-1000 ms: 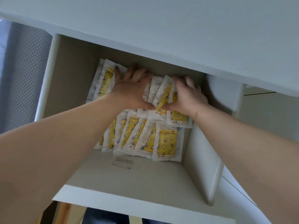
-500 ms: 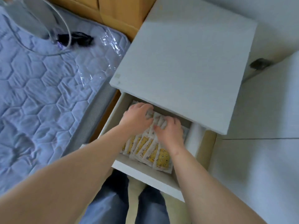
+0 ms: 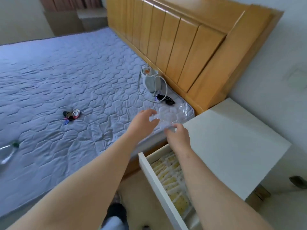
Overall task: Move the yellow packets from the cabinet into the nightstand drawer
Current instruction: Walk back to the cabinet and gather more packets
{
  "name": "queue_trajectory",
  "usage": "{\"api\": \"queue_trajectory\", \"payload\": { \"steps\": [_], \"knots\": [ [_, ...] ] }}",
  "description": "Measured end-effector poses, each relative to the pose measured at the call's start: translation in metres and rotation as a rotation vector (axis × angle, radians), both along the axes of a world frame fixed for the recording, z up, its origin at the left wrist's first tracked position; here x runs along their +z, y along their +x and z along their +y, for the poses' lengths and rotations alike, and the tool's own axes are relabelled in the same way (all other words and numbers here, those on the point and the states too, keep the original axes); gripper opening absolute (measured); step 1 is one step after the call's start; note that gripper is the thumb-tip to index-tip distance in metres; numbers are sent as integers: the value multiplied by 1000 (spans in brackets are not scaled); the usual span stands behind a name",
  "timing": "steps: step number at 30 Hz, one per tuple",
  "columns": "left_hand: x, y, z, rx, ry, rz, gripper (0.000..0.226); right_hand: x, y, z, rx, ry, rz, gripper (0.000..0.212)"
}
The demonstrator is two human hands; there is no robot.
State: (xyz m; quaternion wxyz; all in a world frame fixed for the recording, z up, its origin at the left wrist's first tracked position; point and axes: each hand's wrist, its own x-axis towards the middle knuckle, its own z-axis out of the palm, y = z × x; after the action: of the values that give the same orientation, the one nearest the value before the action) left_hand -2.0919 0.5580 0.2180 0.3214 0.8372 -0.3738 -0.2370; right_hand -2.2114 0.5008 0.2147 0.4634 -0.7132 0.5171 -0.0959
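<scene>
- The left hand [image 3: 144, 121] reaches over the bed, away from the nightstand [image 3: 232, 141]. Its fingers are spread and curved at the left edge of a clear plastic bag [image 3: 172, 114]. Motion blur hides whether they actually grip it.
- The right hand [image 3: 178, 136] is just off the nightstand's bed-side corner, with its fingers curled and pinching the bag's near edge.
- The bag is thin, crinkled and glossy, lying on the mattress corner beside the nightstand.
- The yellow packets [image 3: 172, 177] lie in the nightstand's open drawer [image 3: 157, 186], below the right forearm.
- They are flat sachets with pale yellow, dark-speckled panels inside whitish sealed borders.
- They overlap like shingles in rows that run along the drawer's depth, from its front towards the nightstand's body. The long axis of a single packet is too blurred to judge.
- The drawer and the nightstand are plain matt white board with square edges.
- Further from the nightstand, black sunglasses [image 3: 166, 99] and a white pouch [image 3: 150, 80] with a looping cord lie on the bed.
- The mattress [image 3: 66, 77] is lilac-grey with hexagon quilting.
- The headboard [image 3: 179, 47] is panelled, glossy honey-coloured wood.
</scene>
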Motion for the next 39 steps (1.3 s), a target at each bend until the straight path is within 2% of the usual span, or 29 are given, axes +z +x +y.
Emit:
{"api": "queue_trajectory", "payload": {
  "steps": [8, 16, 27, 33, 39],
  "knots": [
    [68, 76, 167, 498, -138, -22, 36, 66, 118, 123, 367, -65, -141, 45],
    [105, 122, 415, 857, -161, -110, 37, 99, 214, 341, 780, -33, -208, 44],
    [117, 82, 760, 1423, -110, -164, 33, 103, 251, 680, 1301, 86, -236, 44],
    [102, 39, 880, 1730, -57, -137, 29, 85, 247, 815, 1582, 126, -191, 45],
    [77, 59, 960, 1910, -37, -109, 27, 68, 280, 912, 1753, 123, -135, 45]
  ]
}}
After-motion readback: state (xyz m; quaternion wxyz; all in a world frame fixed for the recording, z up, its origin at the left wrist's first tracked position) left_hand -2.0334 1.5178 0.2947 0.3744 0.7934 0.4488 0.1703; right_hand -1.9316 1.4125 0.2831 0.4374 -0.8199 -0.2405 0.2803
